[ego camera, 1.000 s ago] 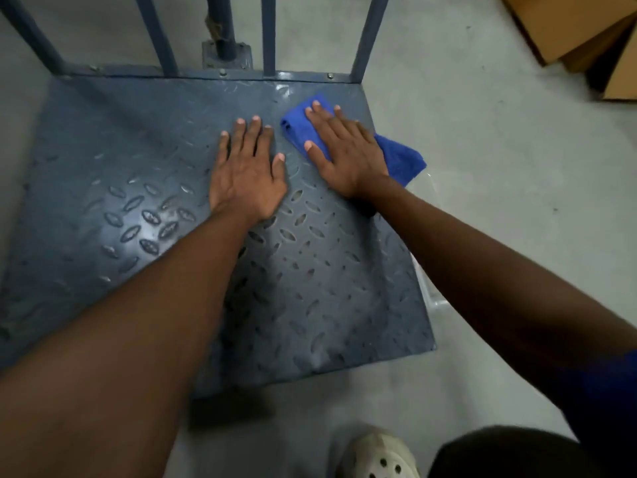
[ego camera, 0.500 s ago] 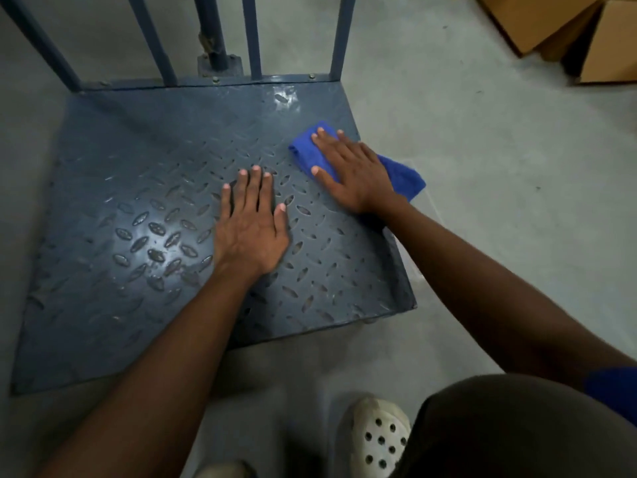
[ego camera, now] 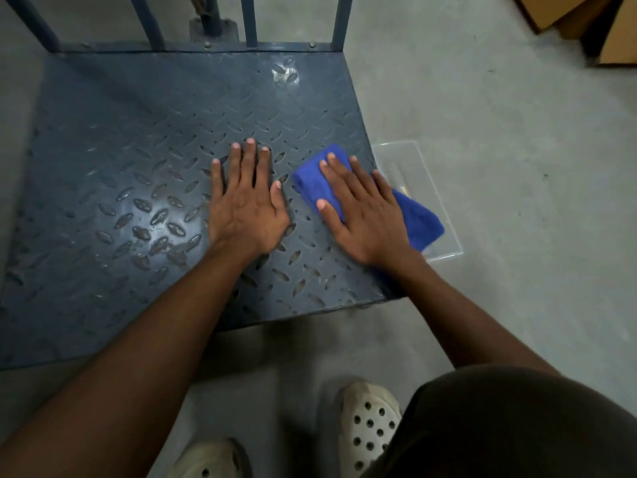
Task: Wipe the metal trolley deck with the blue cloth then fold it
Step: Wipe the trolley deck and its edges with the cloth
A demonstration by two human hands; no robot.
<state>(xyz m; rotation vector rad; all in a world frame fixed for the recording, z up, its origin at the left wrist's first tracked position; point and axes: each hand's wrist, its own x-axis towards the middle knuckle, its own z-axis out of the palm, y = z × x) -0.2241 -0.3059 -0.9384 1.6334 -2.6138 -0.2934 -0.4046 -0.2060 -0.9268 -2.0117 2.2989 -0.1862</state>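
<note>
Hands lie flat: right hand (ego camera: 365, 215) presses blue cloth (ego camera: 418, 220), left hand (ego camera: 246, 208) on trolley deck (ego camera: 131, 132).

Dim, soft overhead light.
Glare on the deck (ego camera: 144, 215) left of the left hand (ego camera: 246, 215); frame edges bend and blur.

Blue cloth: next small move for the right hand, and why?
Probably sweep the blue cloth leftward across the trolley deck. The right hand presses it flat at the deck's right edge, one end hanging past it, while the left hand rests bare on the plate. The wide area to the left lies beyond the cloth.
</note>
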